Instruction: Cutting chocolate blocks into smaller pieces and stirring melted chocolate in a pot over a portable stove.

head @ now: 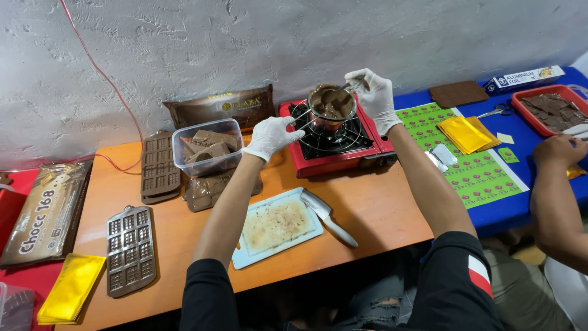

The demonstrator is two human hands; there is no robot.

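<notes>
Stirring melted chocolate in a small metal pot [331, 104] on the red burner [334, 144], upper centre: right hand [375, 93] pinching the spoon [344, 92], left hand [271, 136] closed on the handle; best kept slow, pot steadied, scraping the base.

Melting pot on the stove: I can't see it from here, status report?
Left hand steadies pot handle. Right hand holds spoon in melting pot of chocolate on red stove. Nothing blocking.
</notes>
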